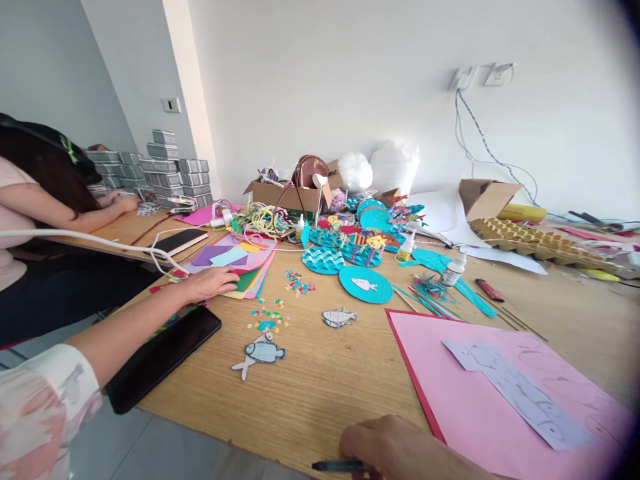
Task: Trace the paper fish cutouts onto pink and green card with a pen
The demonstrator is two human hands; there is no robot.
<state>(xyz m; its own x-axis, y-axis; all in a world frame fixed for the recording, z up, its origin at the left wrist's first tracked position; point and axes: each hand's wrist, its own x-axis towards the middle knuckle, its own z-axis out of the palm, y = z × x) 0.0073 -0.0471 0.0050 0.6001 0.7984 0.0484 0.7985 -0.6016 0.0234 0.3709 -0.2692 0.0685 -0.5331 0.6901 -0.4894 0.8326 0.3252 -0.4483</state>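
Note:
My left hand reaches to the stack of coloured paper at the left, its fingers stretched out and resting on the sheets. Loose purple and pale blue pieces lie on top of that stack. Low in the view, my right hand is closed around a dark pen, held over the table edge. Between the hands lie a blue paper fish, which overlaps a paler fish cutout, and a grey paper fish. Pink paper to the right bears a pale strip with fish drawings.
A black phone lies by my left forearm. Paper dots are scattered mid-table. Behind are blue discs, glue bottles, a cardboard box and egg trays. Another person's arm rests at far left.

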